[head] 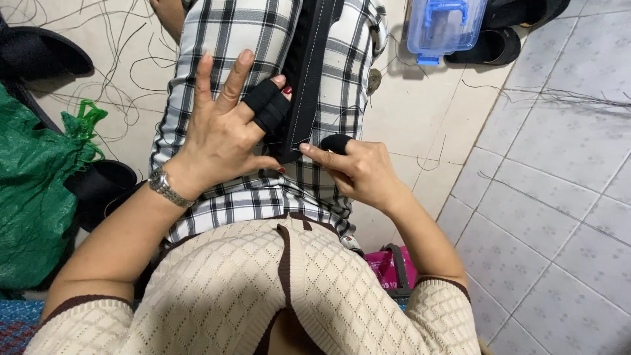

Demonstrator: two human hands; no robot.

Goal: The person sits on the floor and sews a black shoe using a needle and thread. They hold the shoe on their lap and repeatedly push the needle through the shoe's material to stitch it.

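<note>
— Two hands meet on the black strap, which runs lengthwise down the checked lap?
— Yes. Left hand lies spread, thumb and taped fingers pinching its edge; right hand nips the lower end (nearer, thumb capped).
— Around them?
— Green bag left, tiled floor with loose threads, blue box beyond.

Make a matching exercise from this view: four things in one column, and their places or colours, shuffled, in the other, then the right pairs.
Things:
1. black strap
2. plastic box
3. green bag
4. wristwatch

Places or colours:
A. on the left wrist
B. clear with blue handle, on the floor at the top
C. pinched between left hand and right hand, over the checked cloth
D. at the left edge of the view

Pairs: 1-C, 2-B, 3-D, 4-A
</note>
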